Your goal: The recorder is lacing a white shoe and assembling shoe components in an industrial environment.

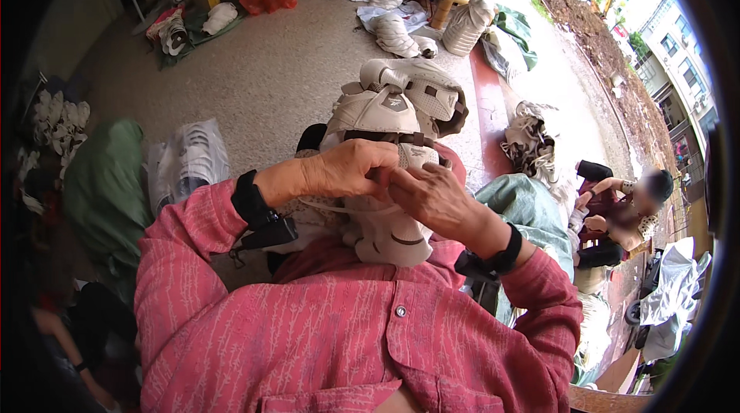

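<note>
Over my lap lie several beige and white shoe uppers, without visible soles. My left hand (351,169) and my right hand (439,199) meet over one shoe upper (391,234), their fingers closed and pinching at its opening. Whatever sits between the fingertips is hidden. A thin pale strip, perhaps a lace, runs from under my left hand. Just beyond my hands rests another beige shoe upper (378,114) with a brown patch. Touching it at the far right is a further shoe upper (438,97) with dark lining.
To my left stand a green sack (112,182) and a clear plastic bag (187,159) of white pieces. A green sack (524,209) and a pile of shoe uppers (533,143) are at my right. Beyond them another person (623,209) sits. Stacked uppers (395,34) lie farther off.
</note>
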`<state>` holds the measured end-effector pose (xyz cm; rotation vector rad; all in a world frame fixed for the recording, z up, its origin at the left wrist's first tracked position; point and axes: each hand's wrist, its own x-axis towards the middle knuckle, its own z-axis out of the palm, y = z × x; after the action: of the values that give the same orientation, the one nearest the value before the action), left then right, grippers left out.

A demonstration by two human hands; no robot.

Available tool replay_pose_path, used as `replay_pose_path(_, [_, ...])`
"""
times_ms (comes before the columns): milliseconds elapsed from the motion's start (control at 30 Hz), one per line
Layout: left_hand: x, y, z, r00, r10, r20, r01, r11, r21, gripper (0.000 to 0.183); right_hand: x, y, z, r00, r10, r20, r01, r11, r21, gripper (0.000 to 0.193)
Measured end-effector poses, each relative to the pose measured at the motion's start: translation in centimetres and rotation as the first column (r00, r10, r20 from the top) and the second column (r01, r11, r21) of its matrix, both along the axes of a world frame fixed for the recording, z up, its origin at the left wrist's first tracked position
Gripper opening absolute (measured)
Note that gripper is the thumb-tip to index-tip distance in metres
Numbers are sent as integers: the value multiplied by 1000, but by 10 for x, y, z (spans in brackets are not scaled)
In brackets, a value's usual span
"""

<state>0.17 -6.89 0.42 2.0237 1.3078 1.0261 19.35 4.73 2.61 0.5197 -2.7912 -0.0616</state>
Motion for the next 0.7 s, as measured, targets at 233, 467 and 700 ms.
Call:
replay_pose_path(233, [37, -10, 29, 921, 194, -337, -154, 978, 141, 41, 28, 79, 49, 769, -637, 52, 624, 730, -280, 19])
replay_pose_path(467, [43, 5, 28, 874, 179, -451, -177, 983, 48, 20, 26, 71, 11, 973, 214, -82, 93, -693, -715, 30])
replay_pose_path(700, [16, 5, 29, 996, -14, -91, -16, 944, -328, 21, 106, 206, 6, 993, -105, -55, -114, -702, -703, 21])
